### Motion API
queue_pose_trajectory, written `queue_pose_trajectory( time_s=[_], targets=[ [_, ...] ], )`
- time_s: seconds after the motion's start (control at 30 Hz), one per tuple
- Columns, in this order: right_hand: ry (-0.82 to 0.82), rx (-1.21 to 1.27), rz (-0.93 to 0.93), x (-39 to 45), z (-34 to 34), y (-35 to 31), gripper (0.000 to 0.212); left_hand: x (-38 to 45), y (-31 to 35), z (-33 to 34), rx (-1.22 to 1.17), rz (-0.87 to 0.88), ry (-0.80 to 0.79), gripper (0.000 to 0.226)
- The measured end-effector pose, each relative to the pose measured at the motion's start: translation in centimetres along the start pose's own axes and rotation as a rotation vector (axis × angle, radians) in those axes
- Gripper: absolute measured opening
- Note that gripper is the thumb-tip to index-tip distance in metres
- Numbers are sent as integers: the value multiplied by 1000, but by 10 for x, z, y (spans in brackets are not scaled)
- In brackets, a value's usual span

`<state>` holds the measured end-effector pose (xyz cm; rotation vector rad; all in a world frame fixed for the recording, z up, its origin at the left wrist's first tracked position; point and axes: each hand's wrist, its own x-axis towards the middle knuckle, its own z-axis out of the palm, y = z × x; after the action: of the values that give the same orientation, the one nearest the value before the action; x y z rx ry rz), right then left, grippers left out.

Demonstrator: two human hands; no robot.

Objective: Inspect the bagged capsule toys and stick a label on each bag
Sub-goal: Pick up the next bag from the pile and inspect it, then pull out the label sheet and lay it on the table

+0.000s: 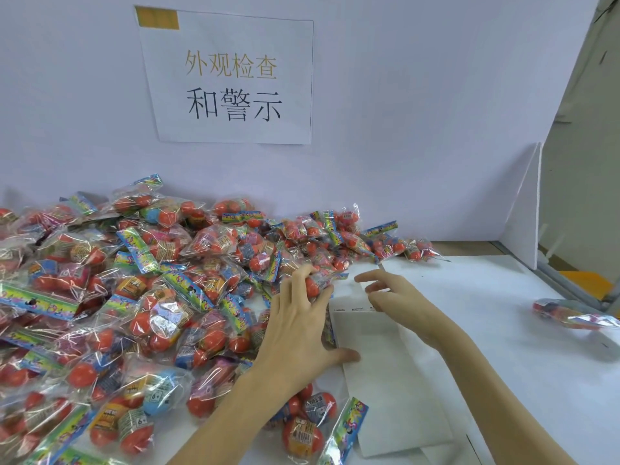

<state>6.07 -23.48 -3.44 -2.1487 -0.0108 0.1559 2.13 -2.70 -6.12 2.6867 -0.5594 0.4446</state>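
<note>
Bag pile (pixel 134 297) left; stray bag (pixel 570 313) right.

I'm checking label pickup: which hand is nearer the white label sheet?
Right. The right hand hovers at the label sheet's far end; the left hand grips a bagged toy beside its left edge.

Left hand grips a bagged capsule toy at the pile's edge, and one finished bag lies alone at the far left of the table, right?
Not quite. The head view shows the lone clear bag of red capsule toys at the far right of the white table. The left hand does grip a bagged capsule toy.
</note>
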Motion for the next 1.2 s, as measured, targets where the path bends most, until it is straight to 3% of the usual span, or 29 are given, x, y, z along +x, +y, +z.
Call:
queue_pose_trajectory(
  time_s=[0.1,0.2,0.33,0.5,0.7,0.8,0.93,1.07,1.2],
  targets=[
    [-63,17,21,-1,-1,0,52,0,-1,0,10,44,-13,96],
    [-59,-11,25,1,-2,1,50,2,0,1,-2,145,-22,73],
    [48,6,7,4,-4,7,28,3,1,3,-30,173,-20,59],
    [113,18,-54,3,-3,11,6,1,4,0,-49,200,111,27],
    [425,257,-167,6,-8,11,13,5,5,-10,-204,206,402,22],
    [603,368,-205,8,-13,12,17,9,1,-18,-376,265,452,21],
    [699,424,-295,8,-20,12,16,7,1,-29,-574,351,190,21],
    [614,416,-374,9,-18,6,20,2,4,-32,-666,371,-117,11],
    [542,429,-360,11,-14,3,21,-1,3,-40,-695,350,-289,8]
  ],
)
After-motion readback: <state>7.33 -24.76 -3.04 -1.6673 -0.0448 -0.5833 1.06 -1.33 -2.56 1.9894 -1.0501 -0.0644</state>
